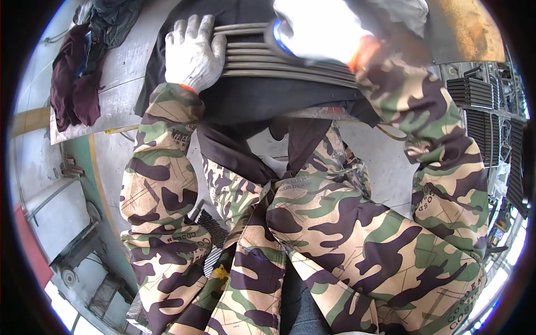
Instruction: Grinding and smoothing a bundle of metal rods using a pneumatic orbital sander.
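Note:
Several thin grey metal rods [279, 66] lie side by side, running left to right on a dark cloth [251, 97] over the work table. My left hand [194, 53], in a white knit glove, lies flat with fingers spread at the rods' left ends. Over the middle of the rods is my right hand [321, 28], also in a white glove, overexposed and smeared by motion. It is closed around a rounded, blue-edged object [282, 38] that sits against the rods. The glove hides most of that object, so its kind cannot be made out.
Crumpled maroon and dark clothing [75, 84] lies on the table's left part. A brown, worn sheet [466, 30] is at the far right. Stacks of dark metal parts [483, 125] stand right of the table. Machinery [84, 234] is at lower left.

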`<state>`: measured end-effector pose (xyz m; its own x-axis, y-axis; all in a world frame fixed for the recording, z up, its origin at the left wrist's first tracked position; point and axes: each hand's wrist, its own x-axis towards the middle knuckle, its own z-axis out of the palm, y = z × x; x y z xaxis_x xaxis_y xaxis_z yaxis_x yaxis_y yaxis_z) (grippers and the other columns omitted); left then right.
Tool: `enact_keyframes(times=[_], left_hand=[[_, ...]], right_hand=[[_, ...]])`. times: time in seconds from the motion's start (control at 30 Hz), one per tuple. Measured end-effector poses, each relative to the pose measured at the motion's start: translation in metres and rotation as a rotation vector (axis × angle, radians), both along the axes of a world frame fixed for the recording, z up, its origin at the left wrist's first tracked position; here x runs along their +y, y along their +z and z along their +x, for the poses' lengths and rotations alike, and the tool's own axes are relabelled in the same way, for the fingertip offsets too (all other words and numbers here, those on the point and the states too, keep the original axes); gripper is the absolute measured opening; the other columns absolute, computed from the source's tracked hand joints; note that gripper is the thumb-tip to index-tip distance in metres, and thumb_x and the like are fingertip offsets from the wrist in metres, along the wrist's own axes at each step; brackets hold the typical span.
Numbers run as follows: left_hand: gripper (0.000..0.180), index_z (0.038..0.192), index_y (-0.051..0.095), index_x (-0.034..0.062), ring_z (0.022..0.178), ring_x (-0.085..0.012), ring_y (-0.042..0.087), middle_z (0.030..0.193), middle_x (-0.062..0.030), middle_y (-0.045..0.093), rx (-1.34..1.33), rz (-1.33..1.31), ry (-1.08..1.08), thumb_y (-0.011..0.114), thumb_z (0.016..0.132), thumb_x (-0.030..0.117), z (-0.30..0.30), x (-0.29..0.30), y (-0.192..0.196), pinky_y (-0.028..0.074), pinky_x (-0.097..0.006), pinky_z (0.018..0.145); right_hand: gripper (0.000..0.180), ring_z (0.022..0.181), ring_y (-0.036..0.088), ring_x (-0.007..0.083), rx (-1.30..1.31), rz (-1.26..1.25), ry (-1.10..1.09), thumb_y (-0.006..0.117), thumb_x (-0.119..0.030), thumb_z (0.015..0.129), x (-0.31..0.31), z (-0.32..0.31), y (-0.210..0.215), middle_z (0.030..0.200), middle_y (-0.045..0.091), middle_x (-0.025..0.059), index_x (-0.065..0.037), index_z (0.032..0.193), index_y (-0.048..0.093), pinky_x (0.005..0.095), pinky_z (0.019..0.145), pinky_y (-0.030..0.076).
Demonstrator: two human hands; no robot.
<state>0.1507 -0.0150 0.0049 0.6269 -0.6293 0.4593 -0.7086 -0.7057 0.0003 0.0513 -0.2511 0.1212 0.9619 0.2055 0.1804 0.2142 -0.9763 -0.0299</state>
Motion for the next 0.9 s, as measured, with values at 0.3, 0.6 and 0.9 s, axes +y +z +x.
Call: enact_keyframes(times=[0.3,0.6,0.9], left_hand=[[0.044,0.131,0.064,0.0043,0.12,-0.0432,0.057,0.131,-0.0215,0.063,-0.04,-0.019,-0.055,0.057,0.097,0.032,0.014,0.002,-0.003,0.045,-0.053,0.101],[0.041,0.129,0.063,0.0038,0.117,-0.042,0.058,0.127,-0.0214,0.064,-0.072,-0.045,-0.085,0.061,0.094,0.026,-0.004,0.009,0.004,0.045,-0.053,0.098],[0.039,0.127,0.063,0.0048,0.117,-0.0417,0.057,0.127,-0.0211,0.063,-0.061,-0.061,-0.077,0.062,0.095,0.026,-0.008,0.011,0.004,0.044,-0.053,0.101]], right_hand=[[0.017,0.083,0.068,0.0374,-0.052,0.024,0.039,0.065,-0.023,0.087,-0.016,-0.032,0.004,0.087,0.065,0.0178,-0.006,0.091,0.065,0.0503,0.073,0.057],[0.018,0.084,0.068,0.0373,-0.054,0.021,0.041,0.066,-0.025,0.088,-0.024,-0.041,0.004,0.089,0.064,0.0177,-0.007,0.09,0.064,0.0501,0.07,0.057],[0.019,0.081,0.067,0.0357,-0.04,0.008,0.041,0.066,-0.025,0.087,-0.012,-0.041,0.005,0.087,0.062,0.0162,-0.007,0.09,0.063,0.0499,0.067,0.058]])
